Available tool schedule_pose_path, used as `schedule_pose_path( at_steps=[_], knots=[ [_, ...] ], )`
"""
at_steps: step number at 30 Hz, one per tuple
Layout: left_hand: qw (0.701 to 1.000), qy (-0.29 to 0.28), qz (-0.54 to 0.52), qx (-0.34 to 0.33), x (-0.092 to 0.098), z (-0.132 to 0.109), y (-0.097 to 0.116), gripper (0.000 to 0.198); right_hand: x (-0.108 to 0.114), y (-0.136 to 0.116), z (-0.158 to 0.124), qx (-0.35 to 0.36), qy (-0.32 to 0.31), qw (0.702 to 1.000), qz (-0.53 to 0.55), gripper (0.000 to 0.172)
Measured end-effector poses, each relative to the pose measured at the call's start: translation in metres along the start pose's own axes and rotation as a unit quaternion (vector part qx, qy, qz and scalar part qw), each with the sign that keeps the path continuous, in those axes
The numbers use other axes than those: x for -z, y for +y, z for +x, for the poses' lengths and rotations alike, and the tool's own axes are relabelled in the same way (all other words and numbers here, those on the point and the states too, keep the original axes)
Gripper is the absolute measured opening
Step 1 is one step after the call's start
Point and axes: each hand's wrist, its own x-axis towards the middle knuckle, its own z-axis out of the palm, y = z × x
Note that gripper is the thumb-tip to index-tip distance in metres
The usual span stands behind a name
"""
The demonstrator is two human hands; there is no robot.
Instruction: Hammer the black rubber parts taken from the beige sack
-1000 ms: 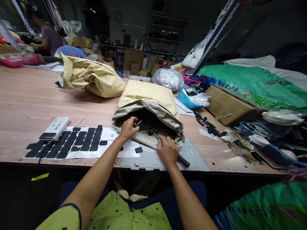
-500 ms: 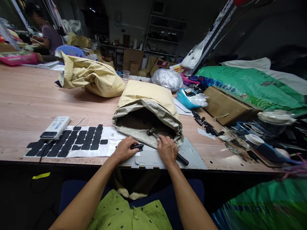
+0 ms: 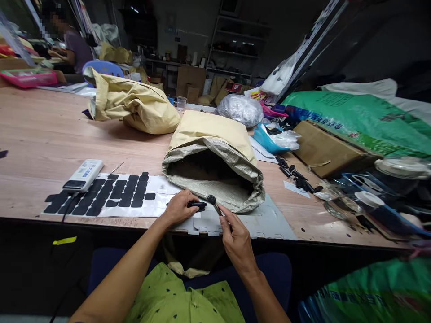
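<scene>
Risk here: a glancing blow from the hammer [image 3: 212, 198] could roll the black piece [image 3: 198, 205] or catch the left hand [image 3: 180, 208]. Piece lies just in front of the open sack [image 3: 212, 128]. Left fingers narrow, pinching the piece; right hand [image 3: 237, 234] curls round the hammer's shaft, also before the sack.

Left hand [image 3: 182, 207]: holds a small black part [image 3: 199, 204]
Right hand [image 3: 236, 233]: grips a hammer [image 3: 216, 208]
Yellow sack [image 3: 213, 128]: open mouth faces the hands
</scene>
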Motion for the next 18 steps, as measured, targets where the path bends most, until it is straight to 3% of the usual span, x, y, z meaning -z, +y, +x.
schedule_pose_path(
  at_steps=[6,9,13,18],
  knots=[
    [1.000,0.005,-0.002,0.002,-0.001,0.000,0.000,0.020,-0.001,0.000,-0.002,-0.042,-0.060,0.997,0.027,0.041],
    [1.000,0.003,0.005,0.004,-0.002,0.001,0.000,0.019,0.001,-0.004,0.000,-0.056,-0.053,0.996,0.035,0.042],
    [1.000,0.000,0.009,0.003,-0.002,0.001,-0.001,0.019,0.000,-0.014,0.000,-0.045,-0.038,0.997,0.048,0.042],
    [1.000,0.000,0.001,0.002,-0.002,0.001,0.000,0.016,-0.008,-0.018,-0.002,-0.022,-0.078,0.996,0.034,0.039]
  ],
)
